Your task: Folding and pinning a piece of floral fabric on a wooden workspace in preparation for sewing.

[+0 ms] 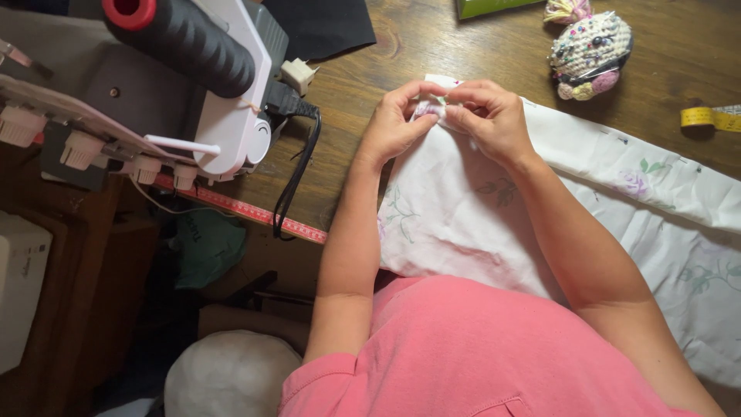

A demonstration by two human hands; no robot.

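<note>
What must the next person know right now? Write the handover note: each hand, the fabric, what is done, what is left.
Left hand: pinching the top corner of the white floral-print cotton fabric.
Right hand: pinching the same corner, fingertips meeting the left's.
Fabric: spread over the brown wooden table, trailing right and into the lap.
Nearby: crocheted pincushion, yellow tape measure, white sewing machine at left.
Done: corner gathered between both hands.
Left: whether a pin is in cannot be seen; fabric not at the machine.
</note>
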